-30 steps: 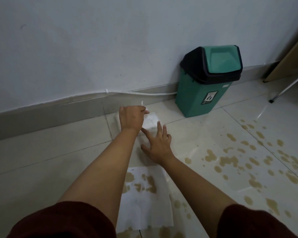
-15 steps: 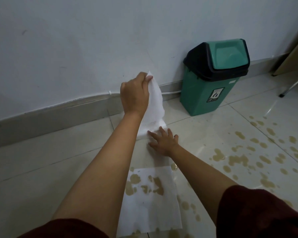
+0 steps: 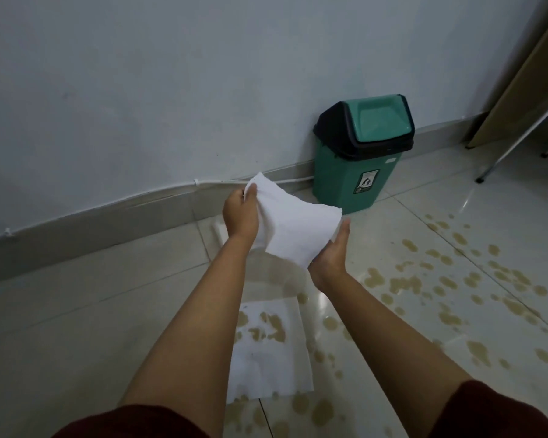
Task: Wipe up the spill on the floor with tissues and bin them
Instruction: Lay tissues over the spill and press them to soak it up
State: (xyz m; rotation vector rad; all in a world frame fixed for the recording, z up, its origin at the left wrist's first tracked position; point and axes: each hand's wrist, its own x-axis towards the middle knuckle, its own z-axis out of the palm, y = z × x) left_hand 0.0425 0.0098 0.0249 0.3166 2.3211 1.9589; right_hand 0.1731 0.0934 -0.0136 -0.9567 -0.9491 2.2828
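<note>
Fresh tissue held up between both hands, ready to go down on the spill

The left hand (image 3: 241,213) pinches a clean white tissue (image 3: 293,230) at its top corner while the right hand (image 3: 331,254), palm up with fingers straight, supports the lower edge, probably to spread the sheet flat before laying it. It hangs above the tiled floor (image 3: 76,311), beyond a stained tissue (image 3: 268,355) already soaking brown drops. Most of the spill (image 3: 456,279) lies untouched to the right. The green swing-lid bin (image 3: 363,153) stands near, against the wall.
</note>
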